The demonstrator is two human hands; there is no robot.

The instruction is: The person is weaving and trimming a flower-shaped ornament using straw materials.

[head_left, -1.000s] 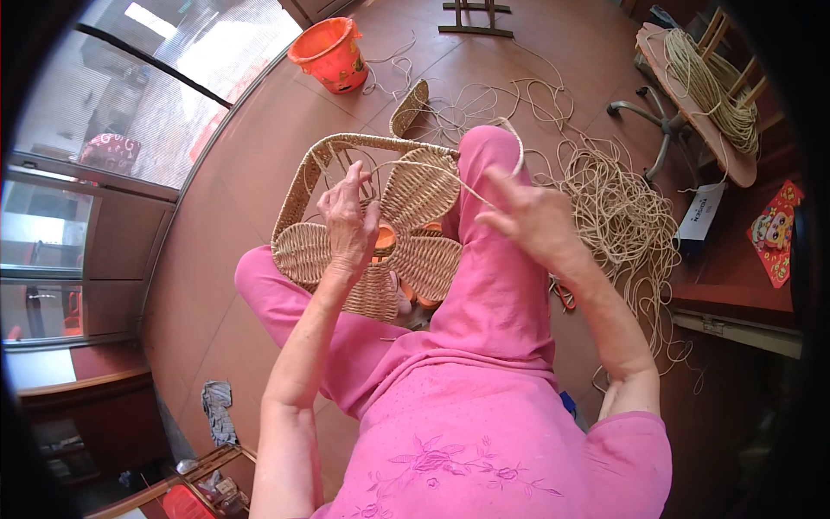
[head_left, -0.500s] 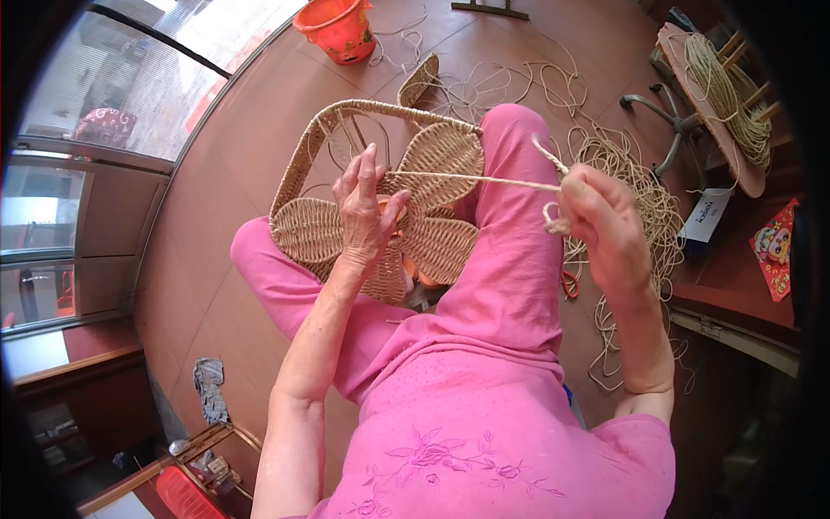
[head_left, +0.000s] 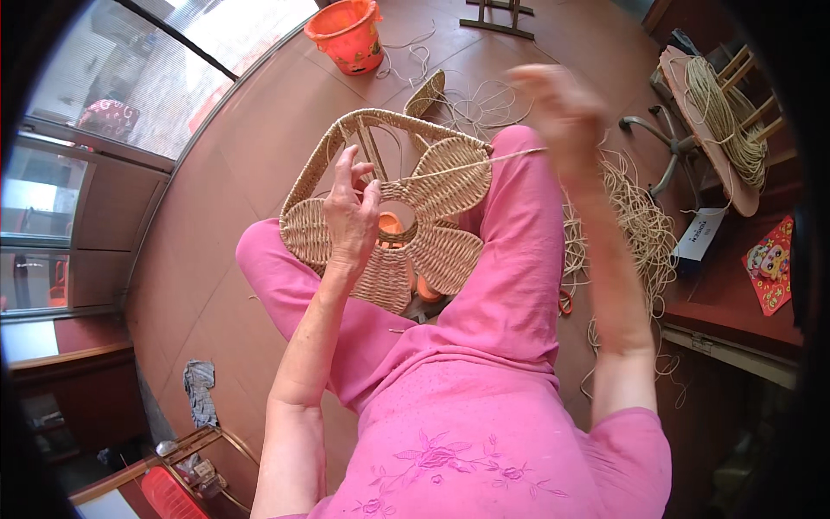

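Note:
Across my lap lies a woven cord piece (head_left: 445,255) with petal-shaped panels inside a wrapped, rounded frame. Bare frame rods show in its unwoven upper part. My left hand (head_left: 350,212) is bent over the middle, thumb and fingers closed at the rods where the cord begins. From there a pale cord (head_left: 471,166) runs, almost straight, over the upper right petal to my right hand (head_left: 566,112). That hand is raised beyond my right knee and smeared by motion; the cord leads into its grip, but its loose end is not visible.
Loose cord (head_left: 635,233) lies heaped on the floor to my right, with red-handled scissors (head_left: 565,302) beside it. An orange bucket (head_left: 346,39) and a small woven piece (head_left: 425,93) are ahead. A coil of cord (head_left: 724,112) hangs over a board at right.
My right hand has swung up and away from me, drawing the cord with it. My left hand stays at the middle of the woven piece, which appears slightly lower in view.

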